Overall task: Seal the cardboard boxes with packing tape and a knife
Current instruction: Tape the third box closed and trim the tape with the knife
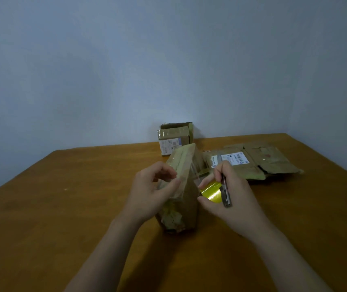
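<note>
A worn brown cardboard box [186,199] stands on edge in the middle of the wooden table [84,207]. My left hand [151,192] rests against its left face, thumb and fingers pressing a strip of clear tape near the top edge. My right hand [229,194] is just right of the box and holds a yellowish roll of packing tape [211,190] together with a slim dark knife [226,192] laid across the roll. A clear stretch of tape runs from the roll to the box.
A taped small box [174,139] with a label stands at the table's far edge against the wall. A flattened cardboard box [259,161] with a white shipping label lies at the right rear.
</note>
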